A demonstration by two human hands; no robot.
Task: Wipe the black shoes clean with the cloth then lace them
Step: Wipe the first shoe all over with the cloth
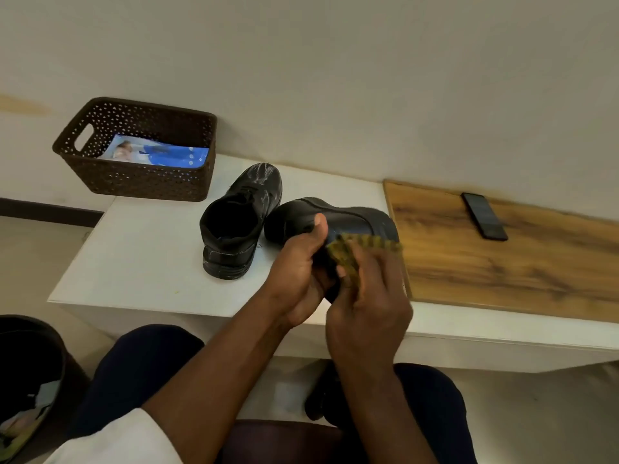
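The left hand [298, 262] is gripping one black shoe [338, 222] at the near edge of the white worktop [144, 256], thumb lying over its upper and fingers curling underneath. The right hand [368, 296] is pressing a yellowish cloth [351, 249] against the shoe's side; its fingers are blurred, but they seem to be closing on the cloth. The second shoe [237, 226] is standing upright just beside the held one, to its left, its toe showing pale smears. A brown basket [134, 182] is sitting at the worktop's far left corner, and a phone [484, 216] is lying on the wooden board [519, 262] to the right.
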